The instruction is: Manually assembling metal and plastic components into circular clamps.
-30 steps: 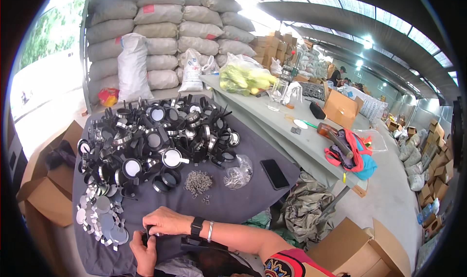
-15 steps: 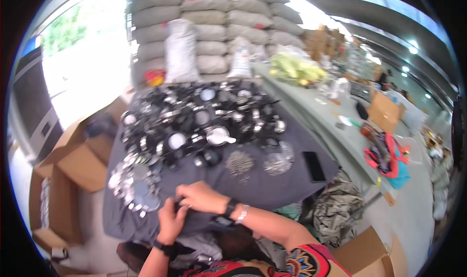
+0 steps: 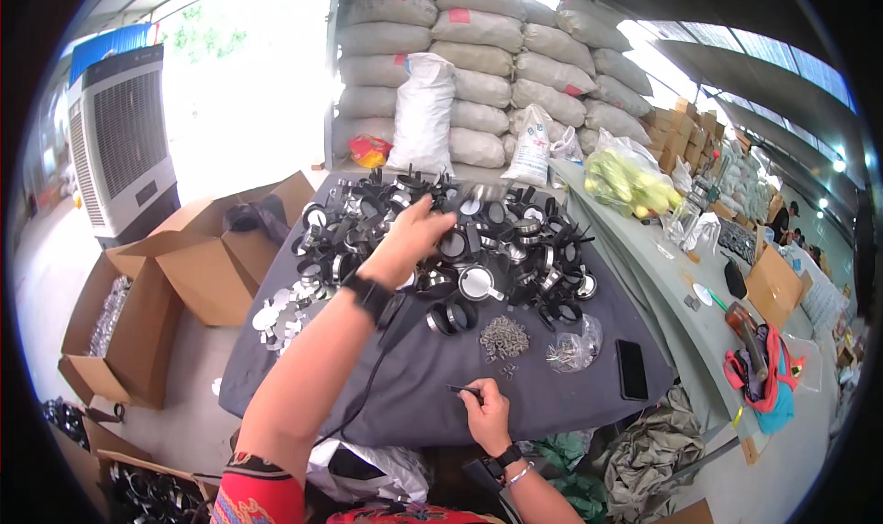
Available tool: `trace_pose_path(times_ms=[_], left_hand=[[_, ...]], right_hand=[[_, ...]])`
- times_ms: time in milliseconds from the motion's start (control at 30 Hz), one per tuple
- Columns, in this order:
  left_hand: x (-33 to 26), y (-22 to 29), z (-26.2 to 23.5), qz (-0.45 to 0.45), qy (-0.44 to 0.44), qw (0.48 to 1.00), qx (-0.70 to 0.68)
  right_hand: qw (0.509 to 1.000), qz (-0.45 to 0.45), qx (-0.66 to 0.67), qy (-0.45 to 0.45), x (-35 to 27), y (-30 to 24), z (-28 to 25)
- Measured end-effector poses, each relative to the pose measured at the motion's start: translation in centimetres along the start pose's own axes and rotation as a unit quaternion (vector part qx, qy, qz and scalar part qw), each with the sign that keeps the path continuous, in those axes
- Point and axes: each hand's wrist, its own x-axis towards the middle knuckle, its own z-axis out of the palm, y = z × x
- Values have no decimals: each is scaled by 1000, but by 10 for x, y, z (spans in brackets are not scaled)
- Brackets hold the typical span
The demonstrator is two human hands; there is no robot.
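Note:
My left hand [image 3: 418, 237] reaches out over a heap of round black parts with silver rims and thin tabs [image 3: 524, 248]. Its fingers are apart and nothing shows in them; a blurred black-and-silver part [image 3: 484, 191] is just beyond the fingertips. Near the front of the table, my right hand [image 3: 489, 415] is closed around a small, thin black piece [image 3: 463, 391] sticking out at its left. Small metal fittings lie in a pile [image 3: 503, 338] ahead of it. Partly behind my left forearm lie loose silver discs and tabs [image 3: 276, 312].
A clear bag of small metal pieces [image 3: 575, 345] and a black phone [image 3: 631, 370] lie on the dark cloth-covered table [image 3: 414, 404]. Open cardboard boxes [image 3: 120, 331] flank its left side. A long green table [image 3: 635, 248] stands right, and stacked sacks [image 3: 478, 32] rise behind.
My hands have parted. The left has gone forward and over the heap, its fingers now spread; the right has shifted right and nearer, holding the small black piece. The view has turned left.

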Motion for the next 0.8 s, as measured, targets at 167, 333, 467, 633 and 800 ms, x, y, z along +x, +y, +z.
trace_pose_path(times_ms=[167,333,467,633,800], left_hand=[[-3,-59,-11,105,0,951,291],[-114,-78,-108,-3,82,971,226],[-222,-60,-208,-35,266,937,225],[-376,-33,-317,-133,497,810,281],[-581,-35,-331,-427,514,618,414]], right_hand=[[1000,11,11,-6,-3,-4,-4],[999,10,-6,-35,-3,-11,2],[998,-41,-46,-30,3,-22,1],[999,16,35,-24,4,10,-20],[995,7,-16,-102,12,30,-15]])
